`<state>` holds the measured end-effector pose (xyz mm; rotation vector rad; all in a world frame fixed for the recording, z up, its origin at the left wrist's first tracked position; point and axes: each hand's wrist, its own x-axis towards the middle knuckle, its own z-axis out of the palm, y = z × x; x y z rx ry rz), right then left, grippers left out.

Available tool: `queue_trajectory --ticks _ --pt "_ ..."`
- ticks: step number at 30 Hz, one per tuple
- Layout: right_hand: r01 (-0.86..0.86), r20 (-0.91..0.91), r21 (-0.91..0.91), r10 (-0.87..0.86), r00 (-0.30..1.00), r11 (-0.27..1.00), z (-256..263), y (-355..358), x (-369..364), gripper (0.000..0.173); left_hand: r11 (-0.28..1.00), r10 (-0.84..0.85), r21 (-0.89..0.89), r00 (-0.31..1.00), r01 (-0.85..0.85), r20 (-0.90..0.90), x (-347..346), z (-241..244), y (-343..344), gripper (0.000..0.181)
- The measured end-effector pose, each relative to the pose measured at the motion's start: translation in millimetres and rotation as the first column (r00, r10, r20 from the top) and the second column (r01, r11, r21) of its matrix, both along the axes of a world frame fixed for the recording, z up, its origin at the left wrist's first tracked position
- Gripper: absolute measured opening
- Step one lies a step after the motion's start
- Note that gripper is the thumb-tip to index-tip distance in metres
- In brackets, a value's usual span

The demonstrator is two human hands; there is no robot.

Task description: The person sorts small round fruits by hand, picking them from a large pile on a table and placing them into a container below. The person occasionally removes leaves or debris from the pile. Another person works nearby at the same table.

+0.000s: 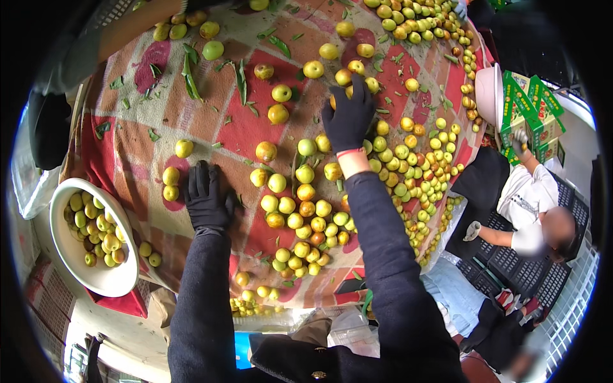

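Observation:
Many yellow-green and reddish round fruits, which look like jujubes, lie on a patterned red and tan cloth point(206, 129) over a table. My right hand point(348, 117), in a black glove, reaches forward with its fingers spread over a few fruits point(343, 76) near the far middle; whether it grips one is hidden. My left hand point(207, 196), gloved in black too, rests palm down on the cloth with nothing in it, just right of two fruits point(171, 184). Between my forearms lies a loose cluster of fruits point(306, 209). A denser pile point(416, 167) spreads to the right.
A white basin point(56, 239) holding fruits stands at the left edge. At the right are a pale pink basin point(486, 95), green printed cartons point(531, 110), black plastic crates point(531, 268) and seated people. Another person's arm point(139, 28) crosses the upper left. Leaves point(189, 76) lie scattered.

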<state>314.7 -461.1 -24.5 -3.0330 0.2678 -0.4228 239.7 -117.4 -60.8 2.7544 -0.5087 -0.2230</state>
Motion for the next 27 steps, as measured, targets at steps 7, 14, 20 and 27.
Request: queue_trajectory --ticks 7,14,20,27 --pt "0.191 -0.003 0.421 -0.209 0.978 0.887 10 57 -144 0.029 0.998 -0.059 0.037 0.998 0.059 0.008 3 -9 -3 0.080" --pt "0.257 -0.021 0.947 -0.762 0.648 0.193 75 136 -254 0.009 0.983 -0.181 0.043 0.962 0.176 0.204 5 -16 1 0.066" --pt "0.551 -0.072 0.834 -0.985 0.158 0.028 145 85 -437 0.028 0.978 -0.207 0.039 0.935 0.205 0.289 6 -15 1 0.062" --pt "0.912 -0.031 0.311 -0.956 0.291 0.267 188 -28 -639 0.059 0.976 -0.217 0.039 0.922 0.216 0.320 6 -25 2 0.056"
